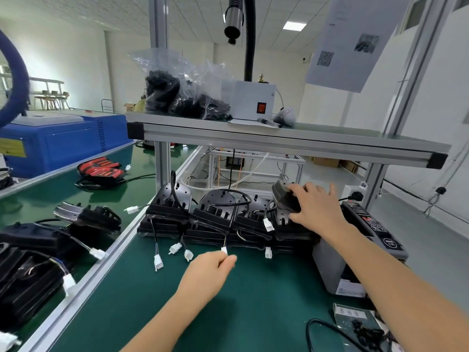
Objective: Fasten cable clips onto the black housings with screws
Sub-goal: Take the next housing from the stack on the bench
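Right hand (317, 209) curled round rightmost of four black housings (285, 198), rowed at back of green mat (253, 301) under aluminium shelf (279, 138). Left hand (208, 273) pinching one white connector (224, 250). Bright white-walled workshop beyond.

No wording can be read. A QR code (325, 58) is printed on the hanging paper sheet (340, 29), whose text is too small. The yellow label (12, 147) on the blue machine (66, 146) is blurred; handwriting on the bag label (351, 312) is illegible.
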A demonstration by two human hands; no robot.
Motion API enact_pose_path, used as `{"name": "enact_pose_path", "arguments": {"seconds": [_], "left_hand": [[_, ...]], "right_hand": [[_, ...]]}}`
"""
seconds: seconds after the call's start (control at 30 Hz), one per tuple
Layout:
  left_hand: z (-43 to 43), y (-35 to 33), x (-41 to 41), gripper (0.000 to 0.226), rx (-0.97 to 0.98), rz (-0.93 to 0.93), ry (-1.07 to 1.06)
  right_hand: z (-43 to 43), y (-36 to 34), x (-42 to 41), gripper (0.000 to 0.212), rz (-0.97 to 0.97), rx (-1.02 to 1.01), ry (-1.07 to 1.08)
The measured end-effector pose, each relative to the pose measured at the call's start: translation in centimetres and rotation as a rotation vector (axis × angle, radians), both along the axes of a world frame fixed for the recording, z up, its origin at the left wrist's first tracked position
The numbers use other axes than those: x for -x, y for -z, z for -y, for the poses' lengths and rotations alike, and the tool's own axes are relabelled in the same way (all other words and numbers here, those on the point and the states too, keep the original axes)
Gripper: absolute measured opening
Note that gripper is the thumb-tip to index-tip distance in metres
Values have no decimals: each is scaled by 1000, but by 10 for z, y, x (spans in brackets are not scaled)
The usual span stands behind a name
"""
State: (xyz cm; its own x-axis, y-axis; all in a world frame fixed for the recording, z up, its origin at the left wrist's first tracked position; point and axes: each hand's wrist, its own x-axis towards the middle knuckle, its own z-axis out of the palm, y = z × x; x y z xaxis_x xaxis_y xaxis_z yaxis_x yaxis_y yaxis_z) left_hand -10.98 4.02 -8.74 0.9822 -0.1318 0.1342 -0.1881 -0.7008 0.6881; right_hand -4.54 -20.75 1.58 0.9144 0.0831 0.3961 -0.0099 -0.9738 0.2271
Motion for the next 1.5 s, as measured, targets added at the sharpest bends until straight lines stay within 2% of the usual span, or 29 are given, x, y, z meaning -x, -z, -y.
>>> {"name": "enact_pose_path", "arguments": {"seconds": [0.07,0.13,0.2,0.3,0.4,0.53,0.67,0.9,1.0,1.07,1.2,1.37,1.5], "left_hand": [[8,-15,0,31,398,-165,27],[13,-31,3,30,693,-313,31],[12,-40,8,30,831,-408,33],[8,-41,17,31,886,-487,57],[2,-34,25,39,897,-525,63],[-12,-20,34,38,895,-548,80],[-21,-6,45,27,890,-566,65],[-40,13,69,23,815,-614,-9],[-50,13,76,34,765,-627,39],[-54,14,80,43,733,-639,71],[-62,22,87,50,693,-679,130],[-59,24,99,45,631,-710,200],[-56,19,102,31,393,-584,191]], "right_hand": [[-10,1,20,67,35,-14,-51],[-24,10,45,67,47,-31,-114],[-40,25,71,68,48,-27,-174],[-61,53,103,71,168,-32,-278],[-77,76,122,72,250,-41,-355],[-89,92,137,75,241,-44,-375],[-96,105,152,76,210,-78,-427],[-116,132,172,75,182,-126,-525],[-115,136,178,90,136,-104,-559],[-109,137,182,92,115,-112,-569],[-90,133,190,81,67,-187,-505],[-74,136,200,58,37,-302,-492],[-74,140,203,52,-19,-368,-495]]}}
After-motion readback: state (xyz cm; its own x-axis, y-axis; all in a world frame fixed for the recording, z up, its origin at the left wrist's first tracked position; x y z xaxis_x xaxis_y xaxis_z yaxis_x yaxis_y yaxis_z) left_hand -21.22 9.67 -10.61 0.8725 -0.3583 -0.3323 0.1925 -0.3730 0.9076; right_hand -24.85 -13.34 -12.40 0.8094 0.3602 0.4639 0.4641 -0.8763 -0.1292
